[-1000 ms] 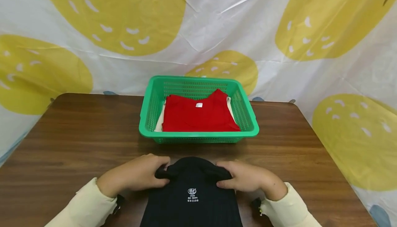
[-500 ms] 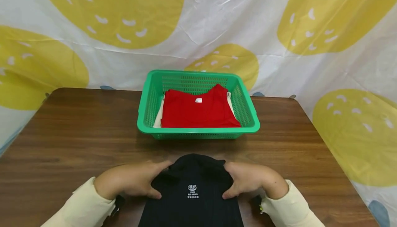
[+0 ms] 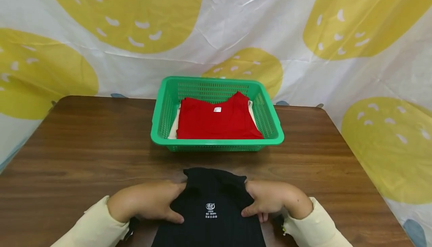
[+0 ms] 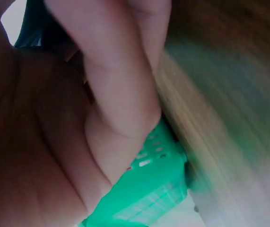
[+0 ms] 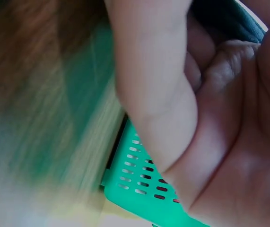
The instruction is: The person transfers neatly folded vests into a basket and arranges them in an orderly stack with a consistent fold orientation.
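A black shirt (image 3: 209, 230) with a small white printed label lies at the near middle of the table in the head view, running out of the bottom edge. My left hand (image 3: 148, 201) grips its left side, thumb on top and fingers out of sight beneath. On the opposite side my right hand (image 3: 275, 199) holds the cloth the same way, some fingertips showing under the thumb. Both wrist views show curled fingers, with a bit of dark cloth (image 4: 38, 30) beyond the left palm and dark cloth (image 5: 231, 21) past the right one.
Behind the shirt stands a green plastic basket (image 3: 216, 142) with slotted walls. Inside lies a folded red top (image 3: 217, 125) with a white tag, over cream cloth (image 3: 173, 129). The brown wooden table (image 3: 84, 145) meets a hanging sheet (image 3: 135, 71) with yellow fruit prints.
Both hands slide slightly nearer along the shirt's sides, thumbs lower on the cloth. The shirt's far end, rounded before, now spreads wider with pointed corners. The head view has tilted down a little.
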### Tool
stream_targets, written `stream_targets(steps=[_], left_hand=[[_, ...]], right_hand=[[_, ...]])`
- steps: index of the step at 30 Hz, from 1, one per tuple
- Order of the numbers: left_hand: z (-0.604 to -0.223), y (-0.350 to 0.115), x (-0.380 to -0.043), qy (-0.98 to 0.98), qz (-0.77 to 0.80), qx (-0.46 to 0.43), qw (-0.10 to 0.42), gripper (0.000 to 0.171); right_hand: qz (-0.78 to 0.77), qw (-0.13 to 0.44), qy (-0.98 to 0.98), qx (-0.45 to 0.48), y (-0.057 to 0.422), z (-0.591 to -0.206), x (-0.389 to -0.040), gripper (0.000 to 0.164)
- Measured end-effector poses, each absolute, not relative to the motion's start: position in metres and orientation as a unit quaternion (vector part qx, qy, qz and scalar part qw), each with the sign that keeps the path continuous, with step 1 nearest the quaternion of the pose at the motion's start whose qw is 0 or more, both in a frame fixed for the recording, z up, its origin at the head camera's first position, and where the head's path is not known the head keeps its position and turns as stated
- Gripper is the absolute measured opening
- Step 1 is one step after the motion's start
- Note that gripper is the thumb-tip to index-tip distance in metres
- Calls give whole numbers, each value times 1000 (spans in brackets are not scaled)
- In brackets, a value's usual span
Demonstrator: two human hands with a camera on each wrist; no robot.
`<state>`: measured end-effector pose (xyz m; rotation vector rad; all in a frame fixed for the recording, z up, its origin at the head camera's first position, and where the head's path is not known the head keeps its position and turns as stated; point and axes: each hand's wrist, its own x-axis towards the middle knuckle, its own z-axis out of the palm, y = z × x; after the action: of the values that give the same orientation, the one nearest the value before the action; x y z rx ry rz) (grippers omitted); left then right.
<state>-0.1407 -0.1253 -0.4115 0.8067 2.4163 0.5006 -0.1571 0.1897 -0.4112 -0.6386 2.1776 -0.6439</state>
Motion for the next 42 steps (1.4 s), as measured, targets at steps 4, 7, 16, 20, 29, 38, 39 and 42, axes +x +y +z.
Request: stream_targets(steps=[4, 7, 16, 20, 29, 38, 39, 42], left_hand=[[-413, -121, -140, 902, 191, 300, 246, 40], [-414, -122, -142, 898, 204, 300, 250, 25], [-419, -130, -161, 856, 323, 301, 269, 16], [-427, -134, -163, 843, 366, 299, 257, 20], [-408, -145, -155, 774, 495, 279, 280, 49], [-352, -152, -180, 759, 543, 260, 250, 59], [-347, -152, -185, 762, 542, 259, 241, 59], [-335, -152, -204, 779, 531, 252, 218, 56]], right_hand=[[-241, 372, 855, -269, 189, -408, -159, 33], [-236, 356, 859, -282, 188, -406, -162, 26], [-353, 339, 828, -273, 196, -412, -166, 55], [-378, 296, 829, -286, 199, -419, -165, 63], [-485, 255, 795, -260, 200, -403, -158, 62], [-579, 189, 749, -260, 202, -363, -177, 61], [-577, 180, 755, -255, 201, -359, -182, 59], [-581, 166, 764, -225, 196, -348, -201, 51]])
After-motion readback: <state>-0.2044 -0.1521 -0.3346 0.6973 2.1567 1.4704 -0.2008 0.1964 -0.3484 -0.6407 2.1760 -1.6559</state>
